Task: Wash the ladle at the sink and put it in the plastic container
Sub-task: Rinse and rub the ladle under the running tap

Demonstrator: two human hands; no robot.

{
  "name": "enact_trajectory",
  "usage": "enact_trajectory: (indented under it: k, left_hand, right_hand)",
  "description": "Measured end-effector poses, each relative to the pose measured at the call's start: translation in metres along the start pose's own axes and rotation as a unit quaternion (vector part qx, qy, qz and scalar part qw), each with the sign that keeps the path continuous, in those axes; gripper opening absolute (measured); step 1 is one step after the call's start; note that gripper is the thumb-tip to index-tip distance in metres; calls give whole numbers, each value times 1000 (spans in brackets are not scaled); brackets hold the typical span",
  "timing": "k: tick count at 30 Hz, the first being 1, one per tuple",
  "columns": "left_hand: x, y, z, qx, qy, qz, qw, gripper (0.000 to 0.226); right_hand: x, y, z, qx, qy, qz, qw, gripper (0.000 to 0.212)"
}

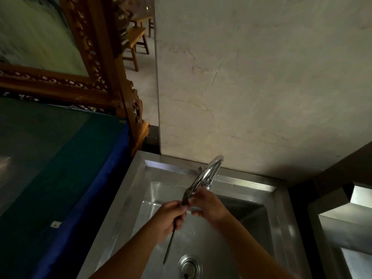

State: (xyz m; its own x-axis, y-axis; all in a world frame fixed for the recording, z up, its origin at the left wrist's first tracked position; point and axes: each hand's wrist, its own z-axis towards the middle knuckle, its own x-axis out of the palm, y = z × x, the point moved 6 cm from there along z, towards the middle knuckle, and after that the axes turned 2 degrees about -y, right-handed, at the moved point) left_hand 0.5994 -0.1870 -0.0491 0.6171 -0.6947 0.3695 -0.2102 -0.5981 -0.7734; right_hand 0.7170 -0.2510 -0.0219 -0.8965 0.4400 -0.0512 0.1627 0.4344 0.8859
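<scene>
Two hands are holding the ladle (182,206) over the steel sink (281,214), under the curved tap (205,174); the left hand (171,216) is gripping its handle in a closed fist; the right hand (207,206) is pinching the bowl end with curled fingers; the sink is showing only its drain (190,265).

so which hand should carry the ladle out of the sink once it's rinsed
Left, probably. The left hand is already wrapped around the ladle handle, which pokes out below it, while the right hand only pinches the bowel end under the tap.
</scene>
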Motion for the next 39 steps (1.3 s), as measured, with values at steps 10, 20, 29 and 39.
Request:
enact_trajectory:
  k: [10,20,29,39]
  left_hand:
    - [2,12,-8,-47,28,-31,998,11]
    - [14,8,-4,-35,23,11,999,16]
    - [21,-3,-11,-18,38,44,998,17]
    - [7,-17,-17,27,-35,147,988,16]
  right_hand:
    - [27,2,-3,-45,23,121,991,32]
    - [24,-6,13,16,-63,241,968,24]
    - [21,-41,23,175,-104,477,855,55]
    - [26,-13,14,87,41,390,916,49]
